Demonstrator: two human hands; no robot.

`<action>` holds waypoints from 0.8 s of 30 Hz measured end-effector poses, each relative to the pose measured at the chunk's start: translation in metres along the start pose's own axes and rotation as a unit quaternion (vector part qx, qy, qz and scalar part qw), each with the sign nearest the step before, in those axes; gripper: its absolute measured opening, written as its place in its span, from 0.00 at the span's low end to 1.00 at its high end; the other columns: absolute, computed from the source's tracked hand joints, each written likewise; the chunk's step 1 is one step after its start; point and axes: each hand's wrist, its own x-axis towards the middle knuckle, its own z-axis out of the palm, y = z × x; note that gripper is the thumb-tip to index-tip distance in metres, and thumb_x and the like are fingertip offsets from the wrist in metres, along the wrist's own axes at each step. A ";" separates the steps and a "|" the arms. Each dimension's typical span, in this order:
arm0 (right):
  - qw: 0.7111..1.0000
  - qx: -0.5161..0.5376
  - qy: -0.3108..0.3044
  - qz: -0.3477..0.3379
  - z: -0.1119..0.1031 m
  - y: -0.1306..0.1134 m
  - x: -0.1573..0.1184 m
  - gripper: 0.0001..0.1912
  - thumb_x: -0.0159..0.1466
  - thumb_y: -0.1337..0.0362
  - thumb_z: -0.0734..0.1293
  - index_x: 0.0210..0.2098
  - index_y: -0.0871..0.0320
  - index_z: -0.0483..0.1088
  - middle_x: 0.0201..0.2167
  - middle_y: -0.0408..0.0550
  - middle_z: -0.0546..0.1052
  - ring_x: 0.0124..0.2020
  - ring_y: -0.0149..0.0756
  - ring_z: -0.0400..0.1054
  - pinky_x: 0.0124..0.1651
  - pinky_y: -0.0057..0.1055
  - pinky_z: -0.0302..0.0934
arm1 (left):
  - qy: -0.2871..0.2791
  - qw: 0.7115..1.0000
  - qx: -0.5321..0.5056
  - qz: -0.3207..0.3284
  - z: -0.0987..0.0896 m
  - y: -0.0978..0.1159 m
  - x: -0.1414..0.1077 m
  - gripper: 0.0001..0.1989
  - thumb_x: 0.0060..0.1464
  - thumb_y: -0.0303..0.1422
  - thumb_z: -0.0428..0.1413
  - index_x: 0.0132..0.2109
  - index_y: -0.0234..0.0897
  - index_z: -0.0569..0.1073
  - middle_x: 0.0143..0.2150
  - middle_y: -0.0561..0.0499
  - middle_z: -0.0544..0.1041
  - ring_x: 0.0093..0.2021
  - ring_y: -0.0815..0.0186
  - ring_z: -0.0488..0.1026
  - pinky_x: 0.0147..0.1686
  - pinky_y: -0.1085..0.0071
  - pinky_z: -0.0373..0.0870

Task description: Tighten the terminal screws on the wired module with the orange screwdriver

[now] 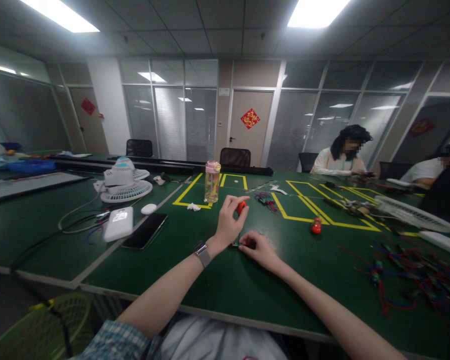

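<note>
My left hand [230, 220], with a watch on its wrist, is raised over the green table. Its fingers are closed around the orange handle of a screwdriver [242, 206], whose thin dark shaft points down. Just below, my right hand [260, 248] rests low on the tabletop, thumb and fingertips pinching the edge of a small green circuit board [235, 244]. The shaft's lower end is close to the board; whether they touch is too small to tell. Most of the board is hidden by my hands.
A pink-lidded bottle [212, 182] stands beyond my hands. Leftward lie a black phone [145, 230], a white device [119, 224] and fan parts [125, 191]. Wired boards [412, 275] pile at right, near a small orange-red object [316, 226]. Two people sit across at right.
</note>
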 end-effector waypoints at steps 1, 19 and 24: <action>1.000 0.000 0.000 -0.001 0.000 0.000 0.000 0.05 0.53 0.71 0.67 0.32 0.60 0.72 0.26 0.43 0.73 0.29 0.31 0.66 0.33 0.27 0.60 | 0.003 1.000 0.003 0.001 0.000 0.000 0.000 0.11 0.59 0.31 0.52 0.48 0.39 0.71 0.37 0.51 0.66 0.37 0.68 0.66 0.40 0.71 0.65; 1.000 -0.001 -0.008 0.000 -0.002 -0.003 -0.001 0.05 0.54 0.70 0.66 0.32 0.61 0.72 0.26 0.44 0.72 0.29 0.32 0.65 0.33 0.27 0.60 | 0.005 1.000 -0.001 0.009 -0.001 0.001 0.000 0.14 0.60 0.29 0.50 0.52 0.39 0.69 0.38 0.50 0.68 0.38 0.68 0.66 0.40 0.71 0.65; 1.000 -0.003 -0.006 -0.002 -0.002 -0.003 -0.001 0.05 0.54 0.71 0.66 0.32 0.60 0.72 0.27 0.44 0.73 0.29 0.31 0.66 0.34 0.27 0.60 | 0.006 1.000 0.000 -0.002 -0.002 0.001 -0.001 0.10 0.58 0.32 0.53 0.47 0.39 0.72 0.37 0.51 0.66 0.38 0.68 0.66 0.41 0.72 0.65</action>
